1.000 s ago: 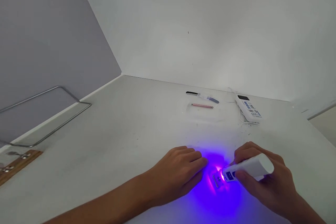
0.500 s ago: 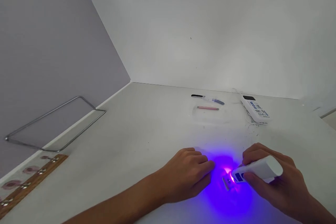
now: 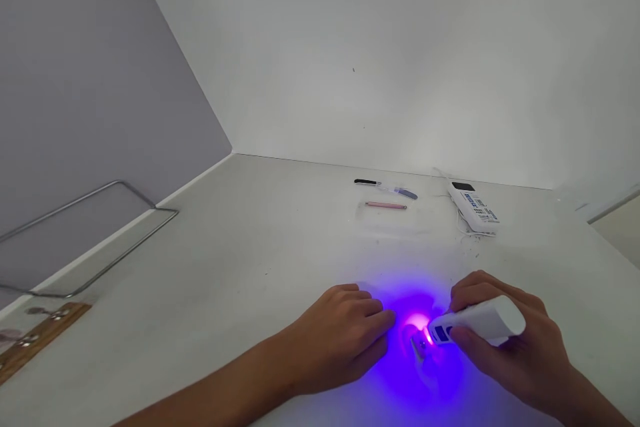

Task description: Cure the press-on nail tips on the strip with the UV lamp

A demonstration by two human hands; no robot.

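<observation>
In my right hand (image 3: 520, 340) I grip a white handheld UV lamp (image 3: 493, 319), tilted down toward the left, its thumb near the dark buttons. Violet-pink light from its head falls on a small pale object with a shiny metal spot (image 3: 419, 347) on the table; glare hides its exact kind. Left of the glow, my left hand (image 3: 345, 333) rests on the tabletop in a closed fist, knuckles up. Its palm is hidden, so I cannot make out anything inside.
Farther back on the white table (image 3: 225, 247) lie a pink pen-like stick (image 3: 386, 205), a black-handled tool (image 3: 367, 181) and a grey-ended tool (image 3: 407, 193). A white box-shaped device (image 3: 474, 208) with a cord lies right of them. At left are a bent metal frame (image 3: 125, 260) and a wooden strip (image 3: 45, 340).
The whole view has shifted slightly, so everything sits farther left in the picture. Both hands keep their poses, and the lamp still shines on the small object.
</observation>
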